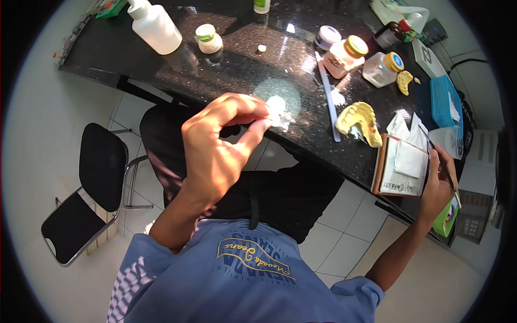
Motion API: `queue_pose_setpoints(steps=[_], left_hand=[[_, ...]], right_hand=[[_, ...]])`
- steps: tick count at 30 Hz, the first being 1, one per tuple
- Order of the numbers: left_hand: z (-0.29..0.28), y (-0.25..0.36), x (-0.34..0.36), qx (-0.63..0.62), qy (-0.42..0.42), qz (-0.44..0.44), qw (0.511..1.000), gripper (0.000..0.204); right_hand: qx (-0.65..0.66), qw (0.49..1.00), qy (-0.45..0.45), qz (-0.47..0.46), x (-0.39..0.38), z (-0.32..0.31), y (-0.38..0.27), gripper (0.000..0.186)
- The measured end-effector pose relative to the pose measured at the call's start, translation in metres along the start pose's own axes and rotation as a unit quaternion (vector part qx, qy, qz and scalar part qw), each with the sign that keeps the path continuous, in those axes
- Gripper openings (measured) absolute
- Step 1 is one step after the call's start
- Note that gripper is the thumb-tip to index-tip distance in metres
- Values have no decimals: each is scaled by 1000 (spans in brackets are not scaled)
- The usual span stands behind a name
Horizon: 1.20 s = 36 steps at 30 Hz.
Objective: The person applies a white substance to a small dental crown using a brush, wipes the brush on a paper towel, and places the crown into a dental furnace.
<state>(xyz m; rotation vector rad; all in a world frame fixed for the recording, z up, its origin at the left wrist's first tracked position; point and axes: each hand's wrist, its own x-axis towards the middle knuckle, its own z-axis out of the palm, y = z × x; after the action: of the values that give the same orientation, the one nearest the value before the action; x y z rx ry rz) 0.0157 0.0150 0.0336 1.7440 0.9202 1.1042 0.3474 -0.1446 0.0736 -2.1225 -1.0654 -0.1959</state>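
My left hand (215,142) is raised in front of the table's near edge, thumb and forefinger pinched together. Sun glare at the fingertips hides what they hold, if anything. Off to the right, my right hand (439,185) is closed around a thin dark stick-like tool (446,166), slanting past the side of a brown-framed palette (378,167). On that palette rests a folded white tissue (408,162). A yellow U-shaped dental cast (368,119) lies just left of it. Beside the cast is a long pale-lilac spatula (327,96).
A white pump bottle (157,31), a small green-capped jar (208,40) and several lidded jars, including one with a gold lid (355,46), stand on the black speckled table (231,72). A blue basket (442,102) sits far right. A black chair (101,167) is at left.
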Motion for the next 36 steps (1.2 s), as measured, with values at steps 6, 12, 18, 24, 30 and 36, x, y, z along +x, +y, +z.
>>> queue_pose_setpoints(steps=[6,12,18,24,30,36], left_hand=[[-12,-7,5,12,-12,-6,1000,17],[-16,-13,9,9,-15,3,1000,16],[-14,-14,14,11,-26,-20,999,14],[-15,-17,16,-3,-40,-17,999,15],[-15,-18,16,8,-34,6,999,15],[-15,-20,16,19,-45,14,999,15]], right_hand=[[-17,994,101,-37,-23,-2,-26,19],[343,932,-86,-80,-76,60,-114,25],[396,895,-195,-64,-83,106,-130,20],[376,902,-206,-49,-81,114,-132,21],[344,907,-223,-91,-77,115,-131,24],[333,906,-235,-118,-75,116,-129,25]])
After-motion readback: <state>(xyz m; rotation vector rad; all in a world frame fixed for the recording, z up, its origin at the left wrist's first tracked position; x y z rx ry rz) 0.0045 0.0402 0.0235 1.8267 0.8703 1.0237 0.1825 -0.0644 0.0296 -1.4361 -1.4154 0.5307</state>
